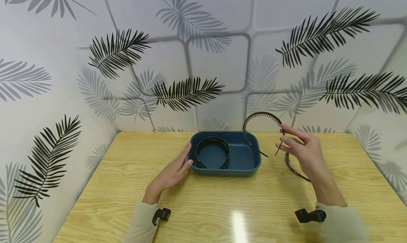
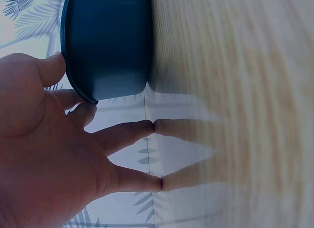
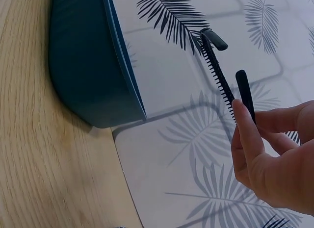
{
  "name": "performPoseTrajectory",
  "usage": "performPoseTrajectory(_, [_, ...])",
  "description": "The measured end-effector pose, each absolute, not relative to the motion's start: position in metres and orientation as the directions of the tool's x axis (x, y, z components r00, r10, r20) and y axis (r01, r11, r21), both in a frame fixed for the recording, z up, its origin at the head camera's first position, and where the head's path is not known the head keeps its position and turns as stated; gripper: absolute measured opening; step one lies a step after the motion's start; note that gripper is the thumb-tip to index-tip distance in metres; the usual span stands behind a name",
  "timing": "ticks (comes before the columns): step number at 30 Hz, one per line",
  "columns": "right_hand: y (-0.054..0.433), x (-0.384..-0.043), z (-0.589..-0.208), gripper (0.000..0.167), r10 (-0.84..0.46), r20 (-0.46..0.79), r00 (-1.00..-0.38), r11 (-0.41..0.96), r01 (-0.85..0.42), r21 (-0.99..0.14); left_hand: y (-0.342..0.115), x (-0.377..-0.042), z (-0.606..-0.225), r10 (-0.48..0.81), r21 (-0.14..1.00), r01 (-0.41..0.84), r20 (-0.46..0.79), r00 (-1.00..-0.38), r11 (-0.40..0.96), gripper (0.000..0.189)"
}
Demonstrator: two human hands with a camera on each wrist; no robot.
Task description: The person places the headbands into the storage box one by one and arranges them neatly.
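A dark blue rectangular bin [image 1: 241,173] stands on the table, with black headbands [image 1: 198,154] nested on edge in its left half. At its left end, my left hand [image 1: 173,170] rests its thumb and index finger against the rim. In the left wrist view, the other fingers [image 2: 127,135] spread out towards the table. My right hand [image 1: 306,149] pinches a black toothed headband [image 1: 262,114] near one end, with its arch up. That headband is raised at the bin's right end and overlaps the bin in the head view. The right wrist view shows its teeth and both tips.
Another black headband [image 1: 294,170] lies on the table at the right, partly hidden behind my right hand. Behind the light wood table [image 1: 203,204] is a wall [image 1: 219,66] with a leaf pattern.
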State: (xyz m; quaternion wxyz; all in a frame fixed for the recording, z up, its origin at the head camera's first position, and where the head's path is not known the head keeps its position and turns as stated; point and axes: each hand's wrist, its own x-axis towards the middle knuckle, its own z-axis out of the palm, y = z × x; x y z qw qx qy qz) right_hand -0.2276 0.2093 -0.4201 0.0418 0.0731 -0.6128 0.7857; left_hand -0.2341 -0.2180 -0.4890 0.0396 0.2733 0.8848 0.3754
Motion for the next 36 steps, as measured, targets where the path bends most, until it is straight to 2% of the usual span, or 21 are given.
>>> performPoseTrajectory(6, [0.189,-0.230,-0.421,0.053,-0.047,0.152,-0.987,-0.263,-0.135,-0.955,-0.218,-0.233,-0.487,0.518,0.686,0.457,0.136,-0.845,0.566,0.065])
performPoseTrajectory(19, [0.150,-0.237,-0.427,0.050,-0.087,0.163,-0.983,-0.251,-0.137,-0.958,-0.218,-0.233,-0.487,0.512,0.685,0.449,0.127,-0.849,0.574,0.065])
performPoseTrajectory(36, [0.105,-0.250,-0.459,0.046,-0.054,0.045,-0.998,-0.235,-0.031,-0.972,-0.218,-0.234,-0.489,0.514,0.683,0.457,0.138,-0.846,0.570,0.065])
